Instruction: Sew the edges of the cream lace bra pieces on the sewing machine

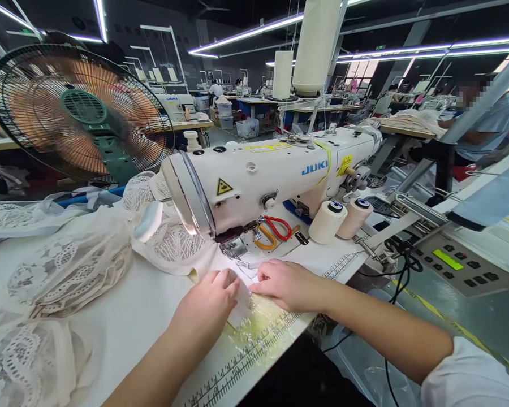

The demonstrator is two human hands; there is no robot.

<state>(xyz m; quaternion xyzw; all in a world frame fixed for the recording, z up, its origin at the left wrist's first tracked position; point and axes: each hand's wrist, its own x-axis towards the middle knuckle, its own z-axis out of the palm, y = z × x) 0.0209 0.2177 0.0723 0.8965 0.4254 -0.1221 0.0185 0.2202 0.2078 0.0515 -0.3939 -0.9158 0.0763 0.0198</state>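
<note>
A white lace garment piece (pixel 176 246) runs under the needle area of the white sewing machine (pixel 237 186). My left hand (pixel 214 299) presses its bent fingers together on the near edge of this fabric, just in front of the presser foot (pixel 235 249). To its right, my right hand (pixel 284 285) pinches the same fabric between thumb and curled fingers. Both hands rest low over the table, and the fabric's edge is partly hidden beneath them. Shiny clear film over a yellowish patch (pixel 258 322) lies under the wrists.
Stacked lace pieces (pixel 72 265) cover the table's left side. Red-handled scissors (pixel 277 228), a yellow-handled tool (pixel 265 237) and two thread cones (pixel 327 221) sit by the machine. A large fan (pixel 85 107) stands behind left, a control panel (pixel 462 263) right. Another person (pixel 487 127) sits beyond.
</note>
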